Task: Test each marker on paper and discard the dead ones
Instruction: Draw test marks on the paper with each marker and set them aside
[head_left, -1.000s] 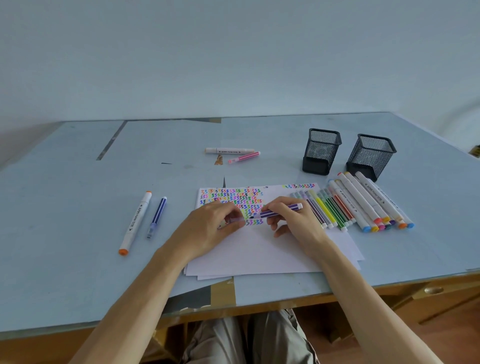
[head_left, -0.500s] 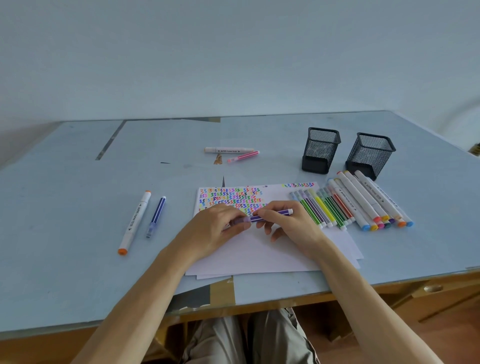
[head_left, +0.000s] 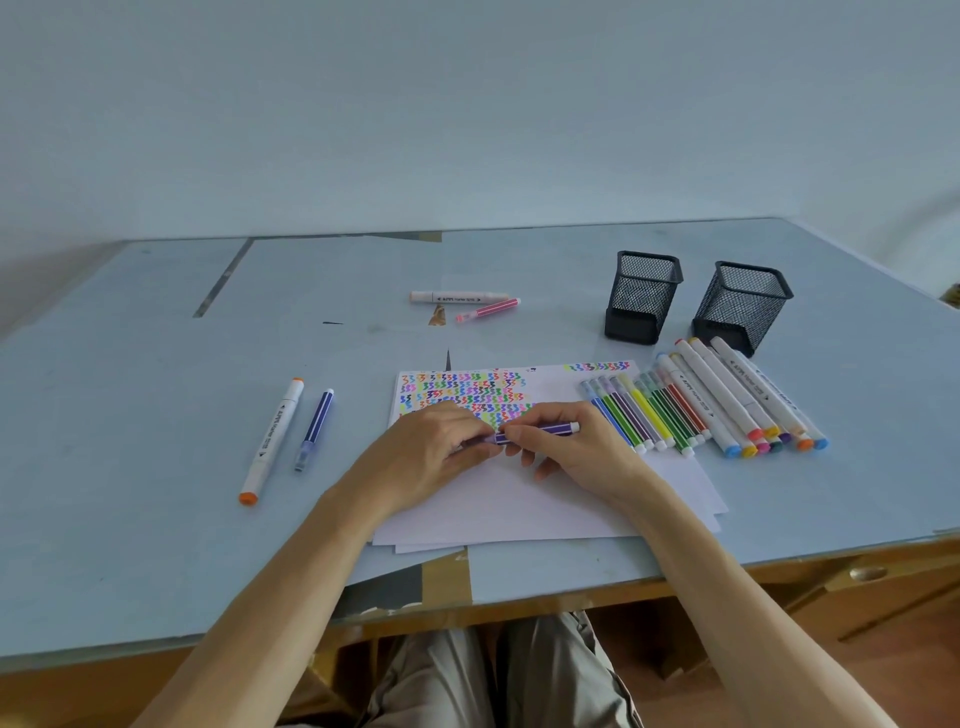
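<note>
A thin purple striped marker lies level over the white paper. My right hand pinches its barrel near the middle. My left hand grips its left end, and its fingers hide the cap there. Rows of coloured squiggles fill the paper's far left part. A row of thin and thick markers lies to the right of the paper.
Two black mesh cups stand at the back right. An orange-capped white marker and a blue marker lie left of the paper. A white marker and a pink one lie further back.
The purple marker has slid left into my left hand, so less of its barrel shows. Both hands have drawn closer together over the paper.
</note>
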